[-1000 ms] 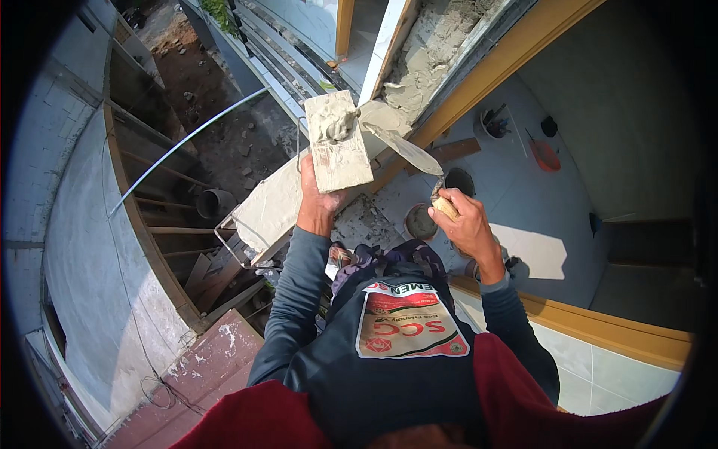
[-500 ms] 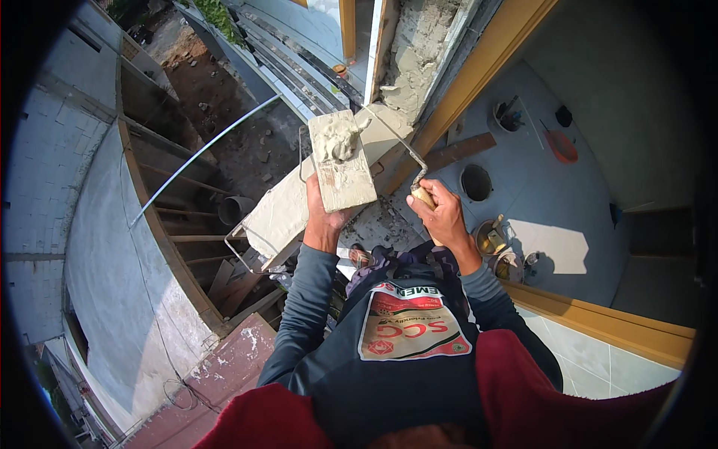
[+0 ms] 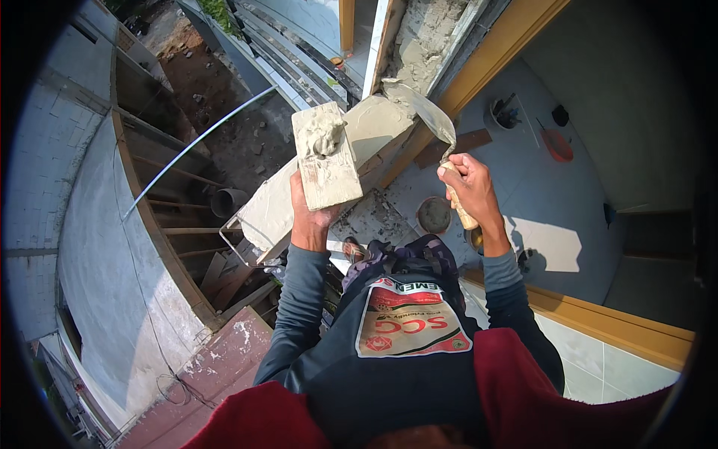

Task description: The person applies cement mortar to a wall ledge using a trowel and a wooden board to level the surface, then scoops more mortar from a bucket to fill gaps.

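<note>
My left hand (image 3: 309, 218) is closed under a plasterer's hawk (image 3: 333, 179), a small rectangular board smeared with mortar. A lump of wet grey mortar (image 3: 321, 136) sits on its far half. My right hand (image 3: 479, 196) grips the wooden handle of a trowel (image 3: 432, 116). The trowel's blade is against the freshly coated far end of a narrow ledge (image 3: 265, 213), where it meets a rough mortared wall strip (image 3: 428, 52). The hawk hangs over the ledge, hiding part of it.
A yellow wooden frame (image 3: 493, 60) runs beside the ledge. On the tiled floor to the right stand a bucket (image 3: 434, 217), a pail with tools (image 3: 493, 118) and a red basin (image 3: 557, 147). A metal rod clamp (image 3: 238, 253) grips the ledge's near end; left is a drop.
My right hand has moved right and away from me, turning the trowel so its blade face shows at the ledge's far end. The hawk has shifted slightly left.
</note>
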The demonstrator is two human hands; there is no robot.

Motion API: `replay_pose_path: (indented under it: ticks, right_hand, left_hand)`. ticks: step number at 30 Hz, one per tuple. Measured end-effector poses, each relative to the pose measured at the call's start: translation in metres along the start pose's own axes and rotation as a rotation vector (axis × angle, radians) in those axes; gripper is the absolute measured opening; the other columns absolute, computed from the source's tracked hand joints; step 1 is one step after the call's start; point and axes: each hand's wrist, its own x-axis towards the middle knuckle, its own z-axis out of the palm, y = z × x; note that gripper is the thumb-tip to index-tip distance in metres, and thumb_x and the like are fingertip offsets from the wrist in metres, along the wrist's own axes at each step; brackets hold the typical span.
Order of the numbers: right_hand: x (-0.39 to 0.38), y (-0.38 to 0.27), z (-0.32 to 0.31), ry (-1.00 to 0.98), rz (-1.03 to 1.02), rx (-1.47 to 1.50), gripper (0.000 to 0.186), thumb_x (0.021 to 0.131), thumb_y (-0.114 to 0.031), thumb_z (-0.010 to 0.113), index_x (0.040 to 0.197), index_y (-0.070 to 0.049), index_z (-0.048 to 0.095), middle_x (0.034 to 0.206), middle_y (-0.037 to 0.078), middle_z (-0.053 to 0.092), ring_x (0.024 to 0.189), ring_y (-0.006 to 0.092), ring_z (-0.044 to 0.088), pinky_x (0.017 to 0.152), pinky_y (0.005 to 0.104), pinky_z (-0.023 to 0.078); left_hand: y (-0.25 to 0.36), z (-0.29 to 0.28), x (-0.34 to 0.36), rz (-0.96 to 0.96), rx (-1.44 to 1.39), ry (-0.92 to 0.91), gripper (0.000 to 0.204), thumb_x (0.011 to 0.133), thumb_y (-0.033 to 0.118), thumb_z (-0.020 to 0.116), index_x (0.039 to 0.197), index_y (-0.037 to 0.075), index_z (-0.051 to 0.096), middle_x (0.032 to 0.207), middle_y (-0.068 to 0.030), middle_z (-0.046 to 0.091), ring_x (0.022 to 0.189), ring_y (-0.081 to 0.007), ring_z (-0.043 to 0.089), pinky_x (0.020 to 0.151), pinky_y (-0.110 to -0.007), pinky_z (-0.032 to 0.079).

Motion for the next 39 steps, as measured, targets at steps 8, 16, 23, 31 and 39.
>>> replay_pose_path:
  ticks: [8,16,23,31,39]
  right_hand:
    - [-0.039,-0.009,0.022,-0.117,-0.218,-0.39,0.032,0.083,-0.018,0.072,0.104,0.004,0.06,0.089,0.025,0.067,0.082,0.0386,0.068,0.073,0.0373,0.051]
    - [0.005,-0.027,0.024,-0.625,0.318,0.157,0.031,0.093,-0.017,0.061,0.113,0.005,0.054,0.081,0.01,0.064,0.052,0.0105,0.058,0.04,0.0232,0.047]
    - [0.059,-0.019,-0.003,-0.658,0.526,0.388,0.031,0.095,-0.019,0.057,0.109,0.008,0.058,0.079,0.011,0.061,0.049,0.0109,0.055,0.036,0.022,0.044]
    - [0.023,0.002,-0.021,-0.361,0.339,0.401,0.028,0.093,-0.021,0.06,0.104,0.004,0.057,0.079,0.01,0.062,0.05,0.0116,0.056,0.038,0.0236,0.046]
    - [0.014,0.018,0.041,0.094,-0.337,-0.46,0.034,0.083,-0.014,0.067,0.107,0.006,0.052,0.092,0.024,0.065,0.075,0.0359,0.066,0.07,0.0389,0.052]
  left_hand:
    - [0.036,0.004,-0.043,0.169,0.143,0.048,0.042,0.096,0.026,0.039,0.127,0.001,0.054,0.118,-0.0149,0.065,0.102,-0.0282,0.067,0.088,-0.043,0.056]
    - [0.039,0.008,-0.063,0.269,0.227,0.068,0.042,0.096,0.026,0.039,0.125,0.0,0.054,0.117,-0.0154,0.065,0.102,-0.0278,0.067,0.088,-0.043,0.056]
    - [0.029,0.012,-0.071,0.256,0.16,0.042,0.041,0.095,0.026,0.039,0.124,0.002,0.056,0.114,-0.014,0.066,0.099,-0.0279,0.068,0.086,-0.042,0.057]
    - [0.031,0.004,-0.079,0.321,0.263,0.1,0.041,0.097,0.027,0.038,0.124,0.001,0.056,0.115,-0.0138,0.066,0.099,-0.0269,0.068,0.086,-0.04,0.056]
    - [0.027,0.009,-0.074,0.233,0.042,0.017,0.042,0.096,0.027,0.039,0.125,0.0,0.055,0.118,-0.015,0.065,0.102,-0.0281,0.067,0.089,-0.042,0.055]
